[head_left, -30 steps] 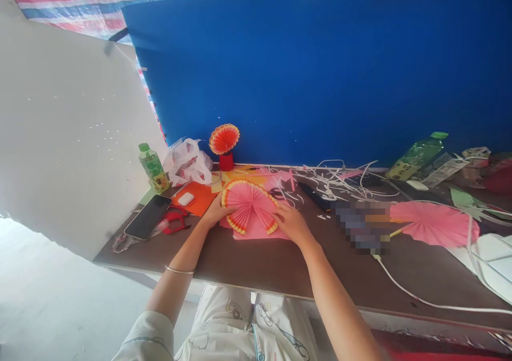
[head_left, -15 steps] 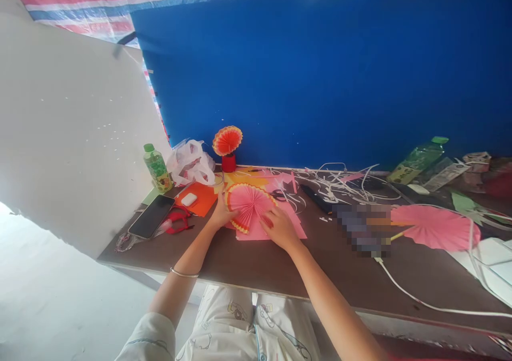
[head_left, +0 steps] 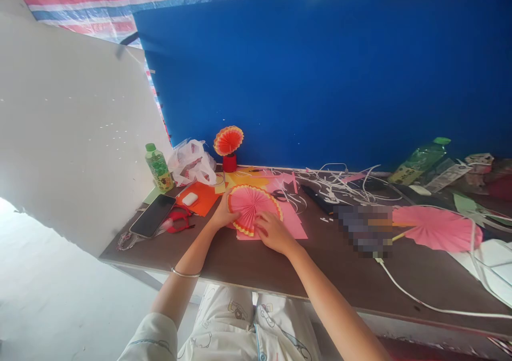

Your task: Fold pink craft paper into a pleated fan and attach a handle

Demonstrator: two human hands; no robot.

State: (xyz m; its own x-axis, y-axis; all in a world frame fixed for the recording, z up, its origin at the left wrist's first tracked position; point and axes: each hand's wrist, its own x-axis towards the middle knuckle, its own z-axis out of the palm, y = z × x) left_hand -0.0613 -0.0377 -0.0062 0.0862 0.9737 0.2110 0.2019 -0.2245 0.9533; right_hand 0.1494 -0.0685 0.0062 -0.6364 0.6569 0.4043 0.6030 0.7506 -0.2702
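Rim of pink fan [head_left: 252, 197] gripped by left hand [head_left: 221, 213], thumb on top. Red rosette [head_left: 229, 139] set behind, apparently completed. Fan held over pink sheets [head_left: 295, 221] on the desk [head_left: 248, 265]: thin paper, crisp radial pleats, yellow-orange zigzag border. Pleating and edging judged done; nearly full disc formed. Lower edge pinched by right hand [head_left: 274, 232], fingertips together; seam hidden, closing judged left. Far right, borderless pleated pink piece [head_left: 438, 225] seen.

Left hand [head_left: 221, 212], right hand [head_left: 275, 233] holding pink fan [head_left: 253, 202].
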